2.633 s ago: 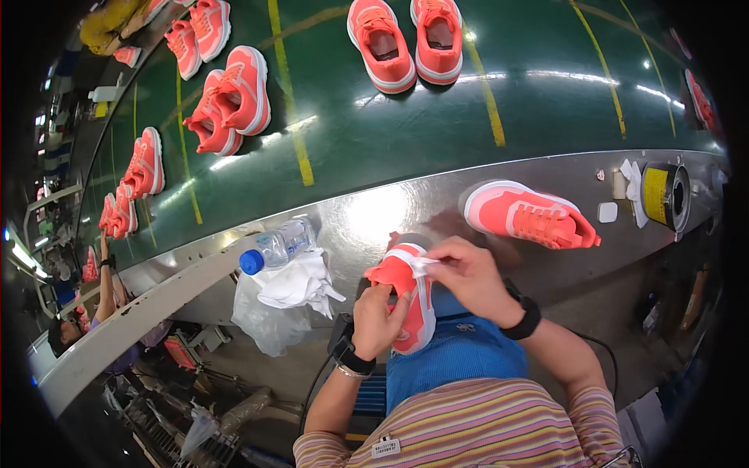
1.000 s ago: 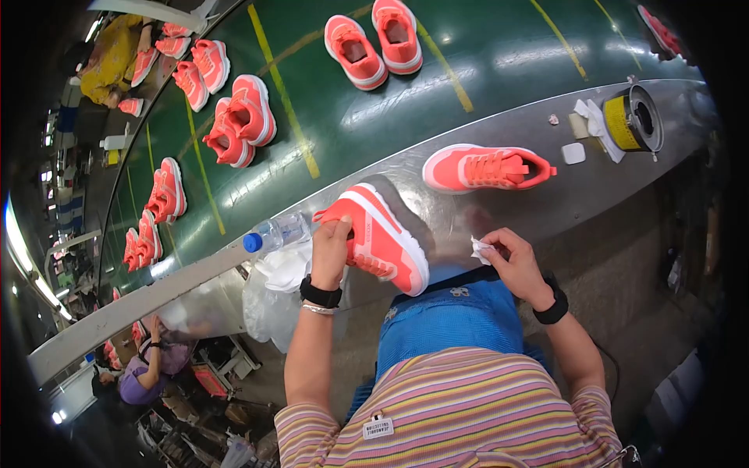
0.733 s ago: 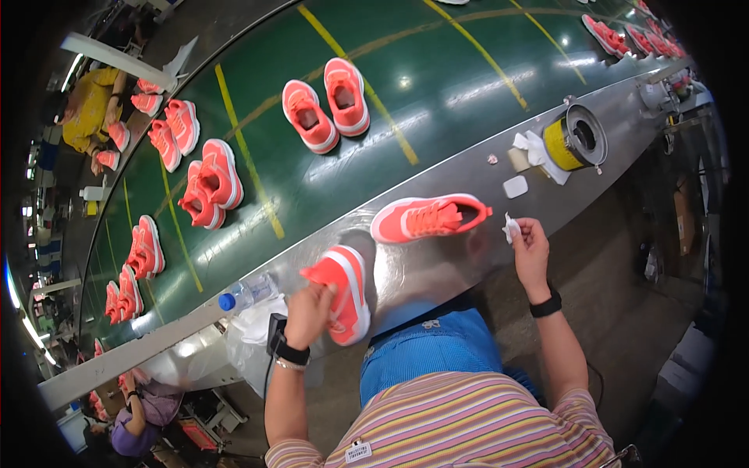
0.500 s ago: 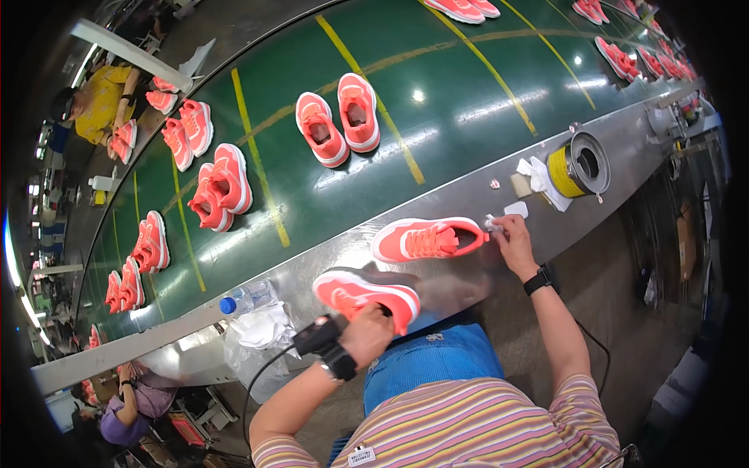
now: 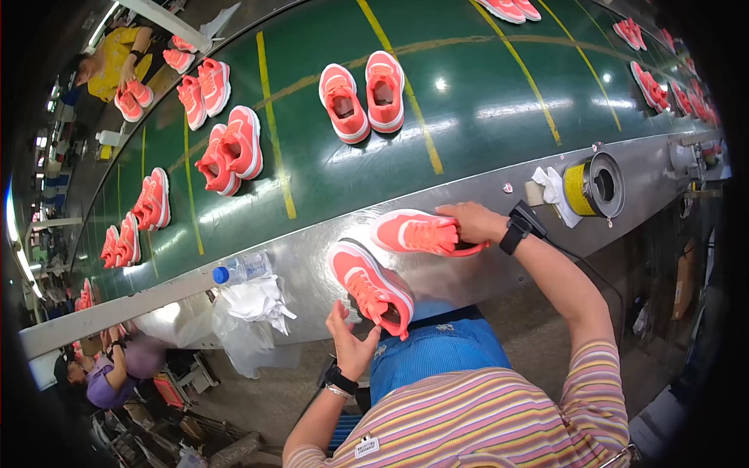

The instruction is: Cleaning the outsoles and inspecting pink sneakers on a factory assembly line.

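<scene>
Two coral-pink sneakers with white soles lie on the metal ledge in front of me. The near sneaker point(image 5: 373, 285) points its toe away to the upper left, its opening and heel toward me. My left hand point(image 5: 353, 343) is open beside its heel, thumb and fingers apart; whether the fingertips touch the shoe I cannot tell. Over the collar of the far sneaker point(image 5: 417, 232) my right hand point(image 5: 474, 222) is closed, some fingers hidden by the shoe. That shoe's toe points left.
Beyond the ledge, a green conveyor belt point(image 5: 312, 187) carries several pairs of matching sneakers. A yellow-wrapped can point(image 5: 579, 189) and white wipes point(image 5: 552, 187) stand to the right. A clear bottle point(image 5: 248, 267) and crumpled white paper point(image 5: 257, 300) are at left. Two people work at the far left.
My left hand has come out of the near sneaker, which has turned with its opening toward me. My right hand has moved from behind the far sneaker's heel onto its collar.
</scene>
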`<state>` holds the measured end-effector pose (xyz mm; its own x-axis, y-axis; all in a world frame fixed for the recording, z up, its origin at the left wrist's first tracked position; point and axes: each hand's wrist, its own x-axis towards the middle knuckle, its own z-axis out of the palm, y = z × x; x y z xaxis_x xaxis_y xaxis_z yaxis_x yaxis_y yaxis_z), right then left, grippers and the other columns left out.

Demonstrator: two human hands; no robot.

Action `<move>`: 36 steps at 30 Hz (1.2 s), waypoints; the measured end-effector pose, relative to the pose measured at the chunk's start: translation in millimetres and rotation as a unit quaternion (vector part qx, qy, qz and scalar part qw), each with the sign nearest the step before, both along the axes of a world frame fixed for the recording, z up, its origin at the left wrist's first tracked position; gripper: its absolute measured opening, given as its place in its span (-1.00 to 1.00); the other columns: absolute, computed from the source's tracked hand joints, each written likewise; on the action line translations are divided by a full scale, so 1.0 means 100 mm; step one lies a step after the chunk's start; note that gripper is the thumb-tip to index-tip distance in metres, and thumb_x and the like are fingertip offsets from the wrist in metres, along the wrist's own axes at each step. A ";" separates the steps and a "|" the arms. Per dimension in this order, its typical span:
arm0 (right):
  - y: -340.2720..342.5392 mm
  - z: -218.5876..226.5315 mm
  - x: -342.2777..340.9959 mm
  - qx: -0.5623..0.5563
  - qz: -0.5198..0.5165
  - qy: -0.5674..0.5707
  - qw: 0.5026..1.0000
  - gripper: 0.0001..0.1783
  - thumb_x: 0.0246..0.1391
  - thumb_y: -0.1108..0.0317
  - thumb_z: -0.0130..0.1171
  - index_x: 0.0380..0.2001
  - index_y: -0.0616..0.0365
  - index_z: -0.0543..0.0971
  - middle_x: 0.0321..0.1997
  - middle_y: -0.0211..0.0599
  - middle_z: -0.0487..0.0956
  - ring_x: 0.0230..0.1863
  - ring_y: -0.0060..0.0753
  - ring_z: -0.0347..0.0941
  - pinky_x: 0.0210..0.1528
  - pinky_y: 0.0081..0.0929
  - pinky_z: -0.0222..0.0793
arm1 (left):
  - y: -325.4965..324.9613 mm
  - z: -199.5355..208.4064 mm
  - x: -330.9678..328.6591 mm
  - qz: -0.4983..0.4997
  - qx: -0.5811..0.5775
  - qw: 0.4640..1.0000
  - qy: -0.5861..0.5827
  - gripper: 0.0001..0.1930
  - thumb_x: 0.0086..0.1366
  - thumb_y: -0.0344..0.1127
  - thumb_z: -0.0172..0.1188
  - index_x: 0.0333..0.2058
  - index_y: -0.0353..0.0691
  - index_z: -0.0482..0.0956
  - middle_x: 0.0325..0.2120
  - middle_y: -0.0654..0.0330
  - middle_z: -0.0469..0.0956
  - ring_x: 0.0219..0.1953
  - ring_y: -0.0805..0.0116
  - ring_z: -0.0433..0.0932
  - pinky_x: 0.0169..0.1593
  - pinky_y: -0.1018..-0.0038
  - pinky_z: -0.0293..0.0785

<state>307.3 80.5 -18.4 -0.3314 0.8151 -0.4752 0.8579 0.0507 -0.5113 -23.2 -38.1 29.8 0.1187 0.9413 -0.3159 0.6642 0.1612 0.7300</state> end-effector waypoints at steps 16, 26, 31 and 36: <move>-1.02 0.14 -0.42 -0.330 -0.484 0.475 0.657 -0.64 -0.04 0.62 0.00 -0.10 0.31 0.41 -0.17 -0.23 0.52 -0.23 -0.47 0.50 -0.21 -0.51 0.46 | 0.21 -0.26 -0.13 0.236 -0.265 0.863 -0.361 -0.83 0.08 -0.52 -0.05 -0.34 -0.34 0.47 -0.39 0.16 0.51 -0.26 0.39 0.50 -0.23 0.45 0.46; -1.20 0.39 -0.73 -0.290 -0.498 0.517 0.633 -0.60 0.00 0.61 -0.04 -0.02 0.30 0.38 -0.07 -0.18 0.49 -0.11 -0.39 0.47 -0.07 -0.44 0.42 | 0.34 -0.31 -0.28 0.219 -0.309 0.770 -0.513 -0.68 0.17 -0.48 -0.06 -0.07 -0.28 0.35 -0.16 0.17 0.46 -0.12 0.36 0.48 -0.03 0.41 0.43; -1.18 0.48 -0.84 -0.270 -0.489 0.522 0.644 -0.63 0.07 0.55 -0.05 0.00 0.27 0.37 -0.03 -0.22 0.47 -0.06 -0.40 0.44 -0.01 -0.45 0.38 | 0.36 -0.31 -0.37 0.205 -0.289 0.780 -0.515 -0.65 0.16 -0.48 -0.02 -0.04 -0.27 0.33 -0.14 0.17 0.45 -0.11 0.33 0.48 -0.03 0.40 0.44; -1.19 0.45 -0.89 -0.255 -0.476 0.536 0.649 -0.62 0.08 0.54 -0.04 0.02 0.25 0.36 -0.02 -0.23 0.46 -0.04 -0.40 0.43 0.01 -0.45 0.37 | 0.40 -0.25 -0.40 0.211 -0.291 0.776 -0.518 -0.64 0.19 -0.42 0.05 -0.01 -0.24 0.31 -0.09 0.17 0.41 -0.07 0.34 0.45 0.00 0.39 0.41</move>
